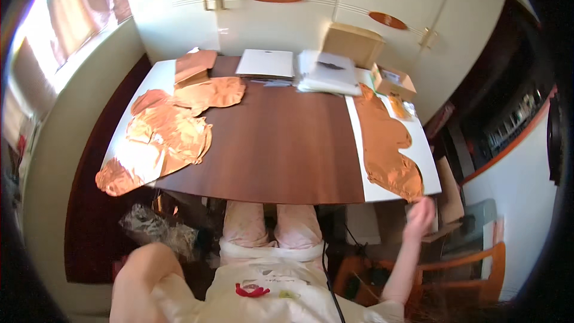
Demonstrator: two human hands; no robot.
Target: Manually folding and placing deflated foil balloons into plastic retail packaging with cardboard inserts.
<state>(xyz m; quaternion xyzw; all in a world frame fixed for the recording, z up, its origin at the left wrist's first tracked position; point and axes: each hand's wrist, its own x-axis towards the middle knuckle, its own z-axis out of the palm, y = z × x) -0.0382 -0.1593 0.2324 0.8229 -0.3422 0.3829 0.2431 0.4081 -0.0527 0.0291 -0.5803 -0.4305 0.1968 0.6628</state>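
Observation:
A flat, deflated copper-coloured foil balloon (382,143) with a curved outline lies along the right end of the table. My right hand (420,215), slightly blurred, is just off the table's front right corner, its fingers closed on the balloon's near tip. My left arm is bent at the lower left, and the hand itself does not show. Several more crumpled copper foil balloons (161,134) overlap on the left end of the table, the nearest one shining brightly.
At the back of the brown and white table (287,143) are a white flat box (265,63), a stack of plastic-wrapped sheets (329,72) and an open cardboard box (394,81). Clear plastic wrapping (158,227) lies below left. An orange wooden chair (460,275) stands at right.

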